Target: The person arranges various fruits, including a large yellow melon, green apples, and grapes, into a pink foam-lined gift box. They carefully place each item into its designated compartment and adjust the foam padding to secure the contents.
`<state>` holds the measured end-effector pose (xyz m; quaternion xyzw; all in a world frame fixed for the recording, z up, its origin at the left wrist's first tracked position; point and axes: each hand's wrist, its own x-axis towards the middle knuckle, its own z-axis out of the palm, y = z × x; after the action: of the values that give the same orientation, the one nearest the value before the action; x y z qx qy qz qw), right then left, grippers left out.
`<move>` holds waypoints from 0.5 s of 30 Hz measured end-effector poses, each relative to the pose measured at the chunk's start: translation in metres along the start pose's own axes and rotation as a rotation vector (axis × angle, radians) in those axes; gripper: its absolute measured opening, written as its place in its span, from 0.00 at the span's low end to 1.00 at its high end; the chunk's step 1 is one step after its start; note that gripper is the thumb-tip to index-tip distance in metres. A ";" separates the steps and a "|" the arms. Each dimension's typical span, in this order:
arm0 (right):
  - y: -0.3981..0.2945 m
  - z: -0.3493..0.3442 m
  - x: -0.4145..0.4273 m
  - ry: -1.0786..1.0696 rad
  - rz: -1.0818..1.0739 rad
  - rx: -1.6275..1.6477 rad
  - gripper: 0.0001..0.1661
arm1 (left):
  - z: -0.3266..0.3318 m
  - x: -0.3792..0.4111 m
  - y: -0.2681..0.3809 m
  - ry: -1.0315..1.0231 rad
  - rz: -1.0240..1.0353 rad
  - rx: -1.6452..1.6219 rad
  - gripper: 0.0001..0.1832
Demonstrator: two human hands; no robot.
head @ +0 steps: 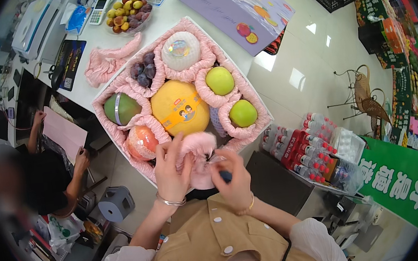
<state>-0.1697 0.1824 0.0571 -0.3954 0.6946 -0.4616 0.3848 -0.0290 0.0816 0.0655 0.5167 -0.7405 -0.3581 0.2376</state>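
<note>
My left hand [169, 171] grips a bunched pink crinkled wrap [197, 150] at the near edge of a white box [256, 91]. At the wrap's right side, my right hand [233, 175] pinches its gathered part; what exactly lies between the fingertips is hard to see. Pink padding in the box surrounds a large yellow melon [179, 103] with an orange printed band. Around the melon sit a green mango [122, 108], dark grapes [144, 71], a white foam-netted fruit [180, 49], two green apples [220, 80] and a reddish fruit [142, 142] in clear wrapping.
Loose pink padding [110, 62] and a clear container of mixed fruit [130, 14] lie beyond the box. A purple printed carton [234, 11] stands at the table's right. Left, a person [49, 174] holds a pink sheet [64, 132]. Bottled drinks [303, 151] are stacked at right.
</note>
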 end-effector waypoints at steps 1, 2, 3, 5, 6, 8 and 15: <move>-0.015 -0.001 -0.007 0.010 -0.104 -0.032 0.30 | -0.004 0.000 0.006 0.055 -0.040 -0.031 0.34; -0.031 -0.004 -0.005 0.043 -0.310 -0.146 0.27 | -0.006 0.004 0.012 0.137 -0.062 -0.125 0.34; -0.036 -0.007 -0.006 -0.015 -0.415 -0.325 0.25 | -0.005 0.001 0.016 0.159 -0.104 -0.193 0.35; -0.039 -0.017 -0.005 -0.124 -0.622 -0.681 0.22 | -0.003 -0.006 0.021 0.200 -0.185 -0.331 0.37; -0.030 -0.018 -0.001 -0.111 -0.630 -0.766 0.23 | 0.001 -0.013 0.023 0.191 -0.254 -0.445 0.40; -0.022 -0.025 0.017 -0.189 -0.644 -0.663 0.25 | -0.002 -0.023 0.022 0.113 -0.267 -0.278 0.41; 0.009 -0.067 0.098 -0.663 -0.698 -0.456 0.33 | -0.025 -0.026 0.001 -0.088 0.261 0.136 0.52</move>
<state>-0.2707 0.1188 0.0504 -0.8011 0.4458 -0.2497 0.3115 -0.0025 0.0993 0.0823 0.4150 -0.8335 -0.2955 0.2140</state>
